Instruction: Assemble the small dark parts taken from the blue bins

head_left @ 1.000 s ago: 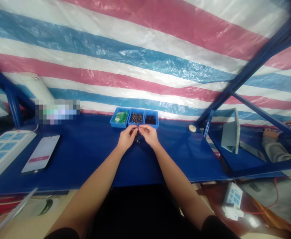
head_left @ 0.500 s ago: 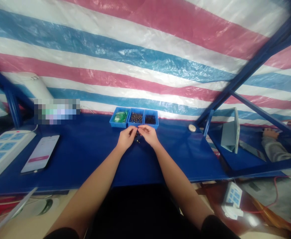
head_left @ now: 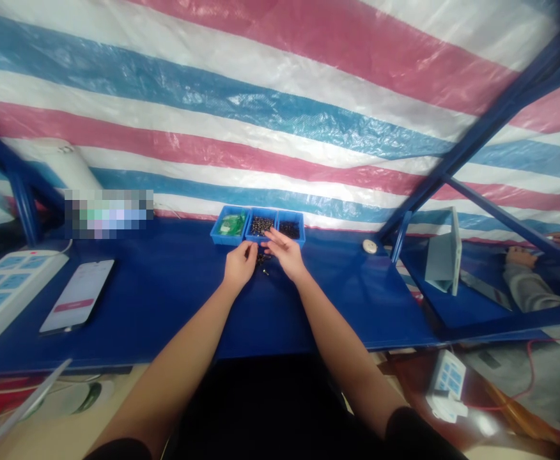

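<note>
My left hand point(head_left: 241, 262) is closed in a pinch just in front of the bins; whatever is between its fingertips is too small to make out. My right hand point(head_left: 284, 253) has its fingers apart, reaching over the front edge of the middle bin. Small dark and brass-coloured parts point(head_left: 263, 260) lie on the blue table between the hands. Three blue bins stand side by side behind them. The left bin point(head_left: 229, 241) holds something green in clear plastic. Small metallic pieces point(head_left: 262, 225) fill the middle one, and small black pieces point(head_left: 289, 229) the right one.
A phone point(head_left: 77, 296) and a white power strip point(head_left: 14, 281) lie at the left of the blue table point(head_left: 165, 319). A round whitish object point(head_left: 369, 246) sits near the blue frame point(head_left: 399, 236). Beyond it are a tablet stand point(head_left: 445, 255) and another person's hand point(head_left: 521, 257).
My right hand has parted from the left, its fingers opening and lifting toward the middle bin. My left hand stays pinched in nearly the same place.
</note>
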Tool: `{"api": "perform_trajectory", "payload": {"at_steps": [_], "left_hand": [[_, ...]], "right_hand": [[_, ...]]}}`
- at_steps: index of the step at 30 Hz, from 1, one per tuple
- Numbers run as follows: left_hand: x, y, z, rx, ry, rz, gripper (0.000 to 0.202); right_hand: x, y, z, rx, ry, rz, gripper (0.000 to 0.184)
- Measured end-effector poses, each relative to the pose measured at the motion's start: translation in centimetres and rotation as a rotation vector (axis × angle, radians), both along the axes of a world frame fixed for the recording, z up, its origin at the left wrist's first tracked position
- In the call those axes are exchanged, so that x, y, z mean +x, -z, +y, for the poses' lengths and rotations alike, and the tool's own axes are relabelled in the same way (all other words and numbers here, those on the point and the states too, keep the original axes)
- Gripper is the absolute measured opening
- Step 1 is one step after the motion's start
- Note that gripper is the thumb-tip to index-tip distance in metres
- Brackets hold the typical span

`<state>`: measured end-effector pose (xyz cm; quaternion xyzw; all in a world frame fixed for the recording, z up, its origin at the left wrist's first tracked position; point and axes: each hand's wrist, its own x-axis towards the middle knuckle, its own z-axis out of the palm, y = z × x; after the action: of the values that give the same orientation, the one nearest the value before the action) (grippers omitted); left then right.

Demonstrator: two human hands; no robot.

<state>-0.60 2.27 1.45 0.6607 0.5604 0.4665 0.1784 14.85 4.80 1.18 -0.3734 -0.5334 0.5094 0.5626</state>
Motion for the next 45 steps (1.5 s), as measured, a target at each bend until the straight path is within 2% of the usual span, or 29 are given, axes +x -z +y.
{"api": "perform_trajectory", "payload": {"at_steps": [4,8,12,15,21,27,36,45], "left_hand": [[-0.2,0.1,0.2,0.003,-0.086,-0.069,0.032],[-0.5,0.5,0.6,0.017,-0.163,-0.102,0.032],[-0.5,0.6,0.6,0.009,-0.135,-0.080,0.032],[-0.3,0.5,0.5,0.011,-0.080,-0.042,0.030],[0.1,0.7,0.7,0.055,0.084,0.022,0.028],[0.2,0.7,0.5,0.054,0.119,0.007,0.025],[0.2,0.1,0.2,0.001,0.164,-0.039,0.026],[0.3,-0.4,-0.2,-0.008,0.169,-0.045,0.030]], "right_hand": [[1.3,0.7,0.0,0.183,0.100,-0.432,0.021],[1.9,1.4,-0.1,0.274,0.123,-0.791,0.020],[1.6,1.4,-0.3,0.360,0.086,-0.915,0.017],[1.4,1.3,-0.4,0.369,0.091,-0.909,0.015],[1.1,1.0,-0.6,0.357,0.139,-0.696,0.022],[0.9,0.5,-1.0,0.364,0.206,-0.623,0.022],[0.6,0.1,-1.3,0.349,0.158,-0.533,0.023],[0.4,0.3,-1.2,0.302,0.173,-0.478,0.023]]}}
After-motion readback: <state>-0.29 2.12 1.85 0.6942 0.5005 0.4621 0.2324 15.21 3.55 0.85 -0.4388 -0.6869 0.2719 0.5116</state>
